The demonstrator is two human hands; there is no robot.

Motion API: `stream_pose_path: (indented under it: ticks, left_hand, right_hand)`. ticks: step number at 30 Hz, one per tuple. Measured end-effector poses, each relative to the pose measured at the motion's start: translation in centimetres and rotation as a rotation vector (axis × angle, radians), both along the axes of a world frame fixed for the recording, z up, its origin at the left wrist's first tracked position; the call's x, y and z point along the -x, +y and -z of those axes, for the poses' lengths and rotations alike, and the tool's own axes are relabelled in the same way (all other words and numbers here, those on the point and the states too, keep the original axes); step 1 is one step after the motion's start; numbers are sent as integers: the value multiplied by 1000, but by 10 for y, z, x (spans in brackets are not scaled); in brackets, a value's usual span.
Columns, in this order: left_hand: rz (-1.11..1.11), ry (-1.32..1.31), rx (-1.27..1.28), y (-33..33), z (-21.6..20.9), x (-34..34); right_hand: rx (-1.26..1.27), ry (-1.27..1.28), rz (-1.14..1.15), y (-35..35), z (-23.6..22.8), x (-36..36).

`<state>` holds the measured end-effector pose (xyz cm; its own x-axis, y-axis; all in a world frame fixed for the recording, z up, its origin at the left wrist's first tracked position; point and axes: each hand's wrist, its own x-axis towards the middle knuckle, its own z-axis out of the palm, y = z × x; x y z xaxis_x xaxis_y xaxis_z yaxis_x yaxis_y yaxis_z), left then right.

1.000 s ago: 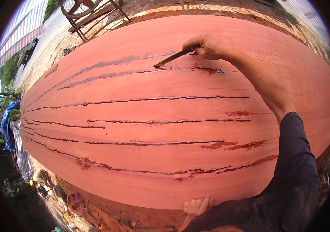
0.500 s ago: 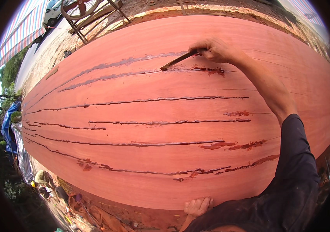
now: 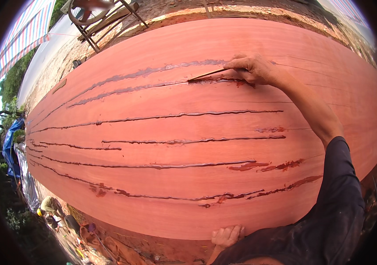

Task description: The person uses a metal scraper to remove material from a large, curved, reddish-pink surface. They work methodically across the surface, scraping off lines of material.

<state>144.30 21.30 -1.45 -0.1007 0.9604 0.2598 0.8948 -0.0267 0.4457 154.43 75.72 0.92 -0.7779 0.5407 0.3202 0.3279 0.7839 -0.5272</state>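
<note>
A long reddish wooden slab (image 3: 175, 181) fills most of the view, its edges bent by the lens. My right hand (image 3: 255, 69) is closed around a thin, flat stick-like spreader (image 3: 208, 74) over the far half of the slab. The tool's tip touches the second dark seam from the far edge, at the left end of a wet dark-red smear (image 3: 217, 80). Several lengthwise cracks carry glossy dark filler (image 3: 166, 115). Down at the near edge, my left hand (image 3: 227, 236) has its fingers curled over the slab; its thumb is hidden.
A fan (image 3: 89, 9) on a metal stand is beyond the slab at the far left. A small wooden strip (image 3: 59, 85) lies by the slab's far-left edge. Another person (image 3: 50, 206) with a yellow hat crouches at lower left. Blue sheeting (image 3: 10, 150) hangs at left.
My right hand has moved slightly right and nearer, and the spreader now lies flatter. The dark-red smear along the second seam reaches further left. My left hand stays on the edge.
</note>
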Motion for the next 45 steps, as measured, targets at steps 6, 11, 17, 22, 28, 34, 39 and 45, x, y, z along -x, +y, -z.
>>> stream_pose_path:
  ticks: [6,11,17,22,28,34,39,45]
  left_hand:
    - [9,14,-23,0,2,1]
    - [-1,2,-36,1,2,0]
    - [-1,-1,-35,2,1,0]
    - [-6,-3,-31,2,0,-1]
    - [-3,-7,-42,1,1,0]
    - [5,5,-49,2,1,1]
    - [-2,-24,-46,3,0,0]
    - [-8,-21,-60,3,2,-1]
  right_hand:
    - [-165,32,-71,-15,-4,-4]
    - [-152,-41,-60,-31,-3,-8]
    - [-104,-99,-11,-45,-5,-15]
    - [-61,42,13,-57,-4,-20]
    - [-134,52,66,-64,-13,-27]
    - [-265,10,57,-68,-13,-24]
    - [-222,23,41,-68,-7,-30]
    - [-19,254,136,-59,-7,-24]
